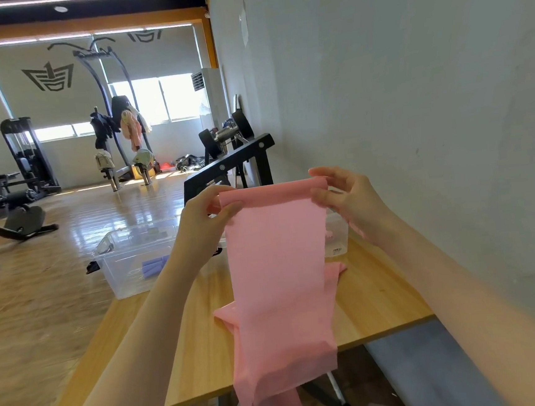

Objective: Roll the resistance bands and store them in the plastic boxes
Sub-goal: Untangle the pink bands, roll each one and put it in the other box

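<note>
A long pink resistance band hangs in front of me, its top edge folded over into a small roll. My left hand pinches the roll's left end and my right hand pinches its right end. The band drapes down over the wooden table and past its front edge. A clear plastic box sits at the table's far left corner with purple rolled bands inside. A second clear box stands behind the pink band at the right, mostly hidden.
A grey wall runs close along the right side. A black dumbbell rack stands beyond the table. Gym machines stand on the wooden floor to the left. A grey bench pad lies at the lower right.
</note>
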